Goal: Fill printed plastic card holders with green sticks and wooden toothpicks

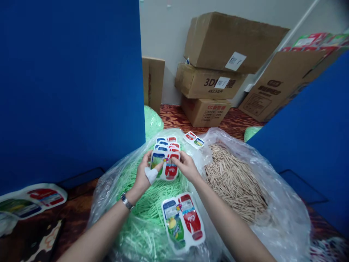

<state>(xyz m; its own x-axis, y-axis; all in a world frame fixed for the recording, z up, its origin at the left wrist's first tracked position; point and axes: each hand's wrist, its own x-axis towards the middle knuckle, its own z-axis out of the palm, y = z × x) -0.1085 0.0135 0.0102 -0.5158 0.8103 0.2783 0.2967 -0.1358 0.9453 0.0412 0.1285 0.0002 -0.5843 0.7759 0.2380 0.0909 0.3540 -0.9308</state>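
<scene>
Both my hands hold one bottle-printed twin pouch [165,166] over a clear bag of green straws [147,214]. My left hand [146,171], with a bandaged thumb and a wristwatch, pinches its left edge. My right hand [185,166] pinches its right edge. Behind the held pouch, a row of similar pouches [167,143] lies fanned on the straws. Another twin pouch [183,222] lies flat on the straws between my forearms.
A clear bag of tan wooden sticks [235,182] sits to the right, with a loose pouch [194,139] at its rim. Blue partition panels [71,87] stand left and right. Cardboard boxes [218,69] are stacked behind. More pouches [29,201] lie at far left.
</scene>
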